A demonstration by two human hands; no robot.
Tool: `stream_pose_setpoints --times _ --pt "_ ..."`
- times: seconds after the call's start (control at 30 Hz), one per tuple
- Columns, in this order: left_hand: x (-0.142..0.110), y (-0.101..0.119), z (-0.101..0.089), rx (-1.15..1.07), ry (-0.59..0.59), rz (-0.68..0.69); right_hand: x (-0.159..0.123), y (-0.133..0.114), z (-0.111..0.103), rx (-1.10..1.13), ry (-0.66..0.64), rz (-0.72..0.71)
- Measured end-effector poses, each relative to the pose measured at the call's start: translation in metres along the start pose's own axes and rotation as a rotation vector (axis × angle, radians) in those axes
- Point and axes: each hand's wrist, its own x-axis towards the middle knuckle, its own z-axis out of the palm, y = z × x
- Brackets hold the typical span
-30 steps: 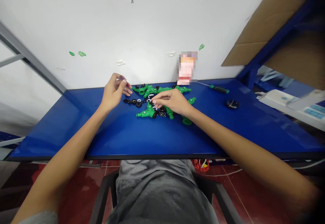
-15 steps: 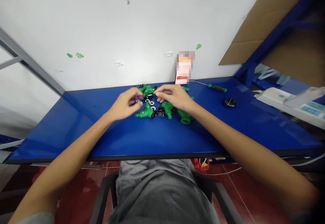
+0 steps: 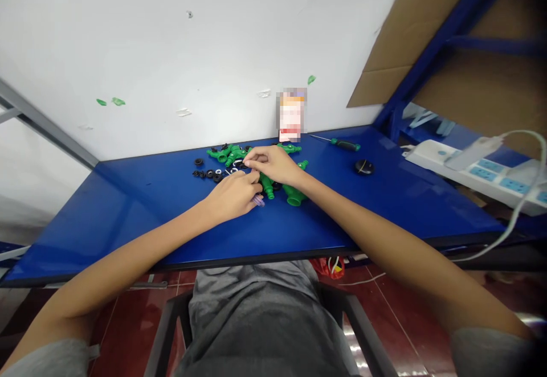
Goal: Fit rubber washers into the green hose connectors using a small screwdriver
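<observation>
My left hand (image 3: 234, 196) is closed low over the blue tabletop, in front of the pile of parts. A small translucent purple stick (image 3: 258, 200) pokes out from under its curled fingers; the rest of it is hidden. Just above and to the right, my right hand (image 3: 276, 163) has thumb and fingertips pinched together over the pile. A small dark part appears at those fingertips, too small to name. Between and behind the hands lie green plastic hose fittings (image 3: 267, 186), black rings (image 3: 209, 173) and white washers (image 3: 218, 172). A wider green fitting (image 3: 294, 196) lies beneath my right wrist.
A screwdriver (image 3: 345, 145) with a green and black handle lies at the back right, near a round black object (image 3: 363, 167). A blurred upright card or screen (image 3: 291, 116) leans on the white wall. A white power strip (image 3: 474, 166) stands beyond the table's right side.
My left hand has come down and right, its fingers now curled by the green fittings. My right hand remains pinched over the pile. The camera view has shifted slightly right.
</observation>
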Motion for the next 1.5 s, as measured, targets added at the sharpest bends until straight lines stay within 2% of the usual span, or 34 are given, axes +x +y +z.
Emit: stream_pose_setpoints --times 0.13,0.43,0.67,0.77,0.93,0.97,1.07,1.17,1.3,1.5 --pt "0.009 0.005 -0.002 0.107 -0.066 0.016 0.0 0.003 0.0 -0.04 0.008 -0.017" --pt "0.014 -0.001 0.005 0.111 0.036 0.081 0.0 0.003 -0.001 -0.023 0.019 -0.02" --pt "0.016 -0.008 0.008 0.073 0.012 0.106 0.002 0.005 -0.006 -0.015 0.005 -0.016" --pt "0.014 -0.009 0.009 -0.065 0.077 0.077 0.001 0.002 -0.006 0.006 0.016 -0.007" --pt "0.002 -0.021 -0.008 -0.571 0.262 -0.034 0.0 -0.004 -0.006 0.126 0.008 0.008" --pt "-0.002 -0.026 -0.014 -0.629 0.307 -0.09 -0.001 -0.005 -0.005 0.142 -0.008 0.014" --pt "-0.018 -0.05 -0.031 -0.774 0.304 -0.292 -0.004 -0.009 -0.001 0.144 -0.039 0.036" --pt "-0.033 -0.077 -0.036 -0.811 0.312 -0.42 -0.007 -0.012 0.006 0.168 -0.083 0.067" --pt "-0.043 -0.093 -0.026 -0.839 0.276 -0.425 -0.01 -0.014 0.015 0.246 -0.173 0.089" --pt "-0.043 -0.072 -0.016 -0.956 0.427 -0.367 -0.011 -0.013 0.018 0.244 -0.111 0.101"
